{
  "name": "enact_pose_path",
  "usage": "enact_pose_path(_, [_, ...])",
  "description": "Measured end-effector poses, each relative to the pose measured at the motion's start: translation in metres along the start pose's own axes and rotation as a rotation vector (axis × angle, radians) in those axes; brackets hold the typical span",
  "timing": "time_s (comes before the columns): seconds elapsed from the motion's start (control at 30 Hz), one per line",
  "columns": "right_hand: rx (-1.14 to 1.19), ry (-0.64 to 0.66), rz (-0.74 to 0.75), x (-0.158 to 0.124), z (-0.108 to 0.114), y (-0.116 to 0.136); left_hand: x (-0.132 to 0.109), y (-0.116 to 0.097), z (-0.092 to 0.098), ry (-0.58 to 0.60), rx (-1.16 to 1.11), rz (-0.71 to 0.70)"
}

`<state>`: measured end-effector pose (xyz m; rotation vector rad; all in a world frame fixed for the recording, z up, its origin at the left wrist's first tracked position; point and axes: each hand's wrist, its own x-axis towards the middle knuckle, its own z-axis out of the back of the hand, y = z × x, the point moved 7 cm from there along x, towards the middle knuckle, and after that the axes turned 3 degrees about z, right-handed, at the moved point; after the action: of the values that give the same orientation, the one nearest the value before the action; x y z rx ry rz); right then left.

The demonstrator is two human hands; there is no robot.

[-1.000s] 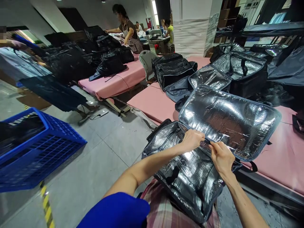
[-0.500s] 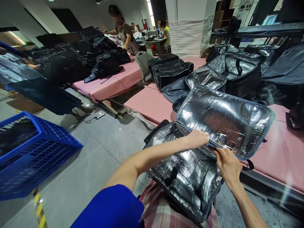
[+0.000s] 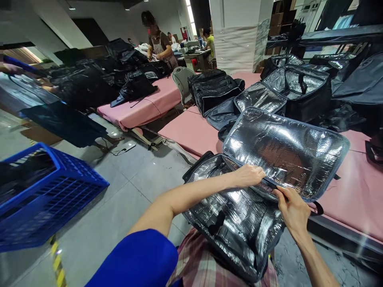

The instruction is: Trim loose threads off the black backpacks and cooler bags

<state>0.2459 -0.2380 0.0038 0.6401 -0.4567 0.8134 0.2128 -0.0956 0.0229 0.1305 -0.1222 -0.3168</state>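
Note:
An open insulated bag (image 3: 239, 227) with silver foil lining rests on my lap, its foil-lined lid (image 3: 284, 151) lying back on the pink table (image 3: 191, 131). My left hand (image 3: 249, 175) is closed on the bag's rim where the lid hinges. My right hand (image 3: 291, 209) pinches the same dark edge a little further right, thumb on top. Both hands are close together along the seam.
A blue plastic crate (image 3: 44, 195) stands on the grey floor at left. More open foil-lined bags (image 3: 299, 85) and folded black bags (image 3: 214, 89) sit on the table beyond. A person in an apron (image 3: 160, 46) works at a second pink table piled with black bags.
My right hand has slid right along the bag's rim, away from my left hand. My left hand has shifted slightly right too. The view has swung a little.

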Motion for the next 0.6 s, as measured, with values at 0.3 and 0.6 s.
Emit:
enact_pose_path(0.3, [-0.087,0.010,0.080,0.004,-0.001,0.012,-0.006,0.009,-0.006,-0.053,-0.122,0.143])
enact_pose_path(0.6, [-0.018,0.083,-0.014,0.004,-0.007,0.000,-0.013,0.012,-0.002,-0.113,-0.271,0.230])
